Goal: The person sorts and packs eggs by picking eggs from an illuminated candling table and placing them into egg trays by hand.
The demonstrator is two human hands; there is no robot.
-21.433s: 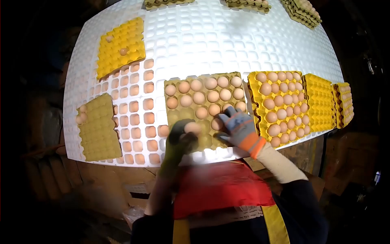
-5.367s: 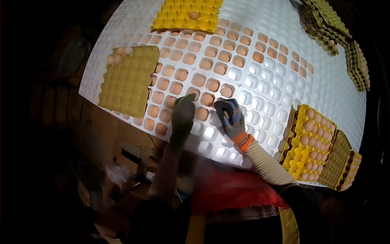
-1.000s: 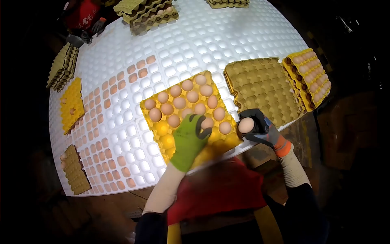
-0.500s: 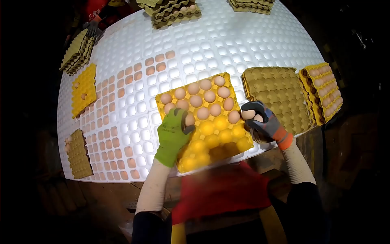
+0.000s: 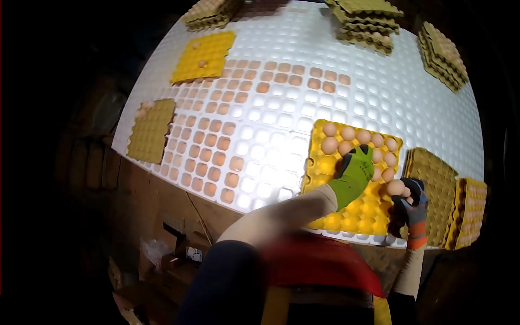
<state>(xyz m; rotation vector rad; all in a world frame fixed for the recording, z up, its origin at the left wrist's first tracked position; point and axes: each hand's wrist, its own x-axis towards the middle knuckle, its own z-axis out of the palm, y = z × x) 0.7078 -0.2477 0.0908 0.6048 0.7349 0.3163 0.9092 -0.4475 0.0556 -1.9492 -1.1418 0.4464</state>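
A yellow egg tray lies near the table's front edge, with brown eggs in its far rows and bare cups in its near rows. My left hand, in a green glove with dark fingertips, reaches over the tray's middle. Its fingers are curled down among the eggs, closed round an egg largely hidden by the glove. At the tray's right side, my right hand, in a grey and orange glove, is closed on several eggs, which show between thumb and fingers.
White cupped panels cover the table, with many eggs set in the left cups. Brown trays and yellow trays of eggs stand at my right. Another yellow tray, a brown tray and tray stacks lie further off.
The view has turned left, so the table appears shifted right. My left hand has moved further across the tray, and a left-side cup beside it is now bare. My right hand keeps its eggs.
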